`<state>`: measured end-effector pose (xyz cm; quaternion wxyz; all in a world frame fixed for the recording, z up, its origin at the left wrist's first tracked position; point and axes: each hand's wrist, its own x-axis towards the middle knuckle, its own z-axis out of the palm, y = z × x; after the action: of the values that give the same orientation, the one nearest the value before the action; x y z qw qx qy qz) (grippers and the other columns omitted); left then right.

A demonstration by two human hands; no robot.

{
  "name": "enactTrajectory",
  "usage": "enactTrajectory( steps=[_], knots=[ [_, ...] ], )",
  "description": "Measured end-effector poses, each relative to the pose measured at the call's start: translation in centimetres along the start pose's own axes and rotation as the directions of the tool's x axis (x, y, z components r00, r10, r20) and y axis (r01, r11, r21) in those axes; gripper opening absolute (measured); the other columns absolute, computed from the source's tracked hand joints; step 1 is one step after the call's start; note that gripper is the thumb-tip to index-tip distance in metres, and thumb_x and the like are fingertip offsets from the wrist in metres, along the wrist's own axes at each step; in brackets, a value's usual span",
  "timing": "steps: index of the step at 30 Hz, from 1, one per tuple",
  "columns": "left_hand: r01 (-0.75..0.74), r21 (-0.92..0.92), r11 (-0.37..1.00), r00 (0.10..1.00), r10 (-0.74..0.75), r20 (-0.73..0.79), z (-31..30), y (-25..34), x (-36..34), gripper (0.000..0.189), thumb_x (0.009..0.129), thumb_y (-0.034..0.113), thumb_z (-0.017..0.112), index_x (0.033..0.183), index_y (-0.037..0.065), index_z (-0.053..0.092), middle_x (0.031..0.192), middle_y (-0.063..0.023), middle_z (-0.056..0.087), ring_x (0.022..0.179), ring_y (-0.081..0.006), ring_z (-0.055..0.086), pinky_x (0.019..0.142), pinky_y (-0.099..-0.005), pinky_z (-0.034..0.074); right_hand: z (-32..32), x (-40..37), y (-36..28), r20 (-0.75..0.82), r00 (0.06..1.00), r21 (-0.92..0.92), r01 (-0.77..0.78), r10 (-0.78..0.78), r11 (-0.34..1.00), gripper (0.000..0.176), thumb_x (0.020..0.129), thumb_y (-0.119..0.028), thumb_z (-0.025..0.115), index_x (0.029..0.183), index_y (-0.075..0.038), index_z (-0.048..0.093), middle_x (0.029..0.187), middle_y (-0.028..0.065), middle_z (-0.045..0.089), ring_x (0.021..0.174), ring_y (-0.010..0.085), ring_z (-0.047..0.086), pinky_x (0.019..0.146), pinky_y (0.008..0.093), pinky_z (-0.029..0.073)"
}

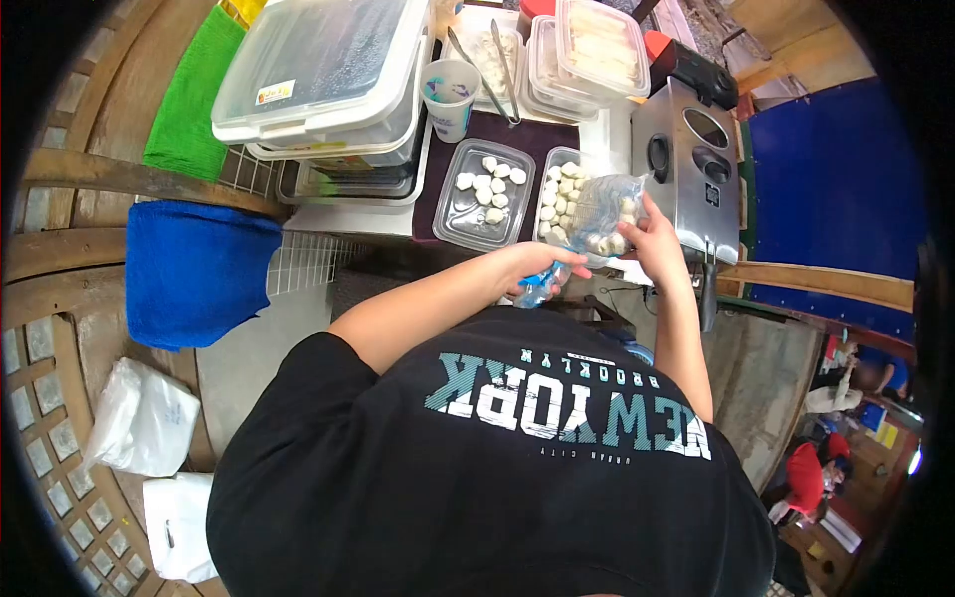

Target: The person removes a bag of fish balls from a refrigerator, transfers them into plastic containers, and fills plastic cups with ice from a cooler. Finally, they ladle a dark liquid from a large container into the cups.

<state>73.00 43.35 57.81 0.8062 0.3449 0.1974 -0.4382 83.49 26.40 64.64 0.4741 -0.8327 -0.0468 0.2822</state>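
A clear plastic bag [609,204] with several round white balls, like fish balls, is held between both hands above the edge of a plastic container [546,235]. My left hand [542,267] is closed around the bag's crumpled, blue-printed end. On the other side, my right hand [652,239] grips the bag's body near the balls. More white balls [563,191] fill the container beneath. Left of it, a second clear tray [461,214] carries several balls, spaced apart.
A steel fryer [686,149] stands at the right, its black handle [708,298] jutting toward me. Stacked lidded bins [318,75] rise at the left. Behind the trays are a cup [450,114], metal tongs [505,75] and stacked food containers [600,50]. Towels [199,274] hang at left.
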Motion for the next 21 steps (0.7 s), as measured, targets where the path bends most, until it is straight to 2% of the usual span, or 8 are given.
enactTrajectory(
  steps=[4,7,10,11,15,18,19,21],
  knots=[
    [-0.012,0.037,0.999,1.000,0.012,0.002,-0.3,-0.5,0.4,0.034,0.086,0.032,0.059,0.105,0.005,0.062,0.056,0.0035,0.044,0.044,-0.0072,0.047,0.039,-0.0215,0.037,-0.2,0.1,0.6,-0.079,0.993,-0.351,0.050,-0.082,0.935,0.060,0.080,-0.005,0.059,0.135,0.001,0.035,0.086,0.0207,0.065,0.076,0.0224,0.065,0.060,0.0326,0.052],
    [-0.046,0.032,0.998,0.999,0.045,0.022,-0.7,-0.4,0.8,0.033,0.086,0.031,0.059,0.105,0.005,0.062,0.056,0.0035,0.044,0.044,-0.0073,0.047,0.039,-0.0216,0.037,0.3,-0.7,-0.8,-0.153,0.988,-0.389,-0.042,-0.020,0.920,0.047,0.081,-0.009,0.058,0.126,0.002,0.046,0.081,0.0215,0.065,0.078,0.0255,0.066,0.066,0.0348,0.050],
    [-0.041,0.033,0.999,0.999,0.040,0.033,-0.8,-0.3,1.0,0.031,0.086,0.030,0.058,0.105,0.005,0.062,0.057,0.0036,0.044,0.045,-0.0077,0.048,0.040,-0.0218,0.037,-0.1,-0.1,1.4,-0.229,0.906,-0.678,0.114,-0.356,0.726,0.037,0.083,-0.012,0.057,0.117,0.002,0.054,0.084,0.0213,0.065,0.080,0.0282,0.066,0.070,0.0363,0.049],
    [-0.042,0.046,0.998,0.999,0.041,0.033,-0.9,-0.4,1.2,0.031,0.087,0.029,0.058,0.105,0.005,0.062,0.057,0.0036,0.044,0.045,-0.0079,0.048,0.040,-0.0220,0.037,0.5,-0.7,-0.1,-0.286,0.918,-0.620,0.040,-0.274,0.784,0.032,0.083,-0.014,0.058,0.110,0.002,0.058,0.088,0.0204,0.066,0.083,0.0313,0.065,0.074,0.0383,0.048],
    [-0.056,-0.018,0.998,0.996,0.057,0.070,-1.4,-0.7,2.1,0.029,0.087,0.027,0.057,0.106,0.005,0.062,0.057,0.0036,0.044,0.046,-0.0088,0.048,0.042,-0.0228,0.038,1.1,0.8,1.7,-0.329,0.934,-0.425,-0.016,-0.138,0.905,0.038,0.078,-0.017,0.064,0.110,0.002,0.057,0.089,0.0212,0.065,0.083,0.0314,0.065,0.074,0.0383,0.049],
    [-0.054,-0.044,0.998,0.995,0.058,0.082,-1.5,-0.6,2.0,0.028,0.087,0.025,0.056,0.106,0.005,0.062,0.057,0.0035,0.045,0.047,-0.0094,0.047,0.042,-0.0232,0.037,1.9,-0.2,1.5,-0.263,0.900,-0.621,0.119,-0.349,0.775,0.040,0.075,-0.016,0.068,0.109,0.002,0.058,0.087,0.0212,0.065,0.080,0.0307,0.065,0.072,0.0370,0.050],
    [-0.049,-0.044,0.998,0.994,0.053,0.092,-1.5,-0.7,2.1,0.029,0.087,0.025,0.056,0.106,0.005,0.062,0.057,0.0035,0.045,0.047,-0.0095,0.047,0.042,-0.0233,0.037,2.0,-0.5,0.9,-0.308,0.928,-0.545,0.009,-0.210,0.839,0.040,0.073,-0.014,0.069,0.109,0.001,0.059,0.086,0.0204,0.066,0.080,0.0318,0.065,0.071,0.0376,0.049],
    [-0.038,-0.047,0.998,0.993,0.043,0.113,-1.6,-0.8,2.3,0.029,0.087,0.025,0.056,0.106,0.005,0.062,0.057,0.0034,0.045,0.047,-0.0097,0.047,0.042,-0.0234,0.037,1.9,-0.2,1.4,-0.345,0.913,-0.573,-0.022,-0.217,0.819,0.039,0.073,-0.014,0.068,0.108,0.001,0.059,0.085,0.0196,0.065,0.079,0.0328,0.064,0.071,0.0381,0.049]
  ],
)
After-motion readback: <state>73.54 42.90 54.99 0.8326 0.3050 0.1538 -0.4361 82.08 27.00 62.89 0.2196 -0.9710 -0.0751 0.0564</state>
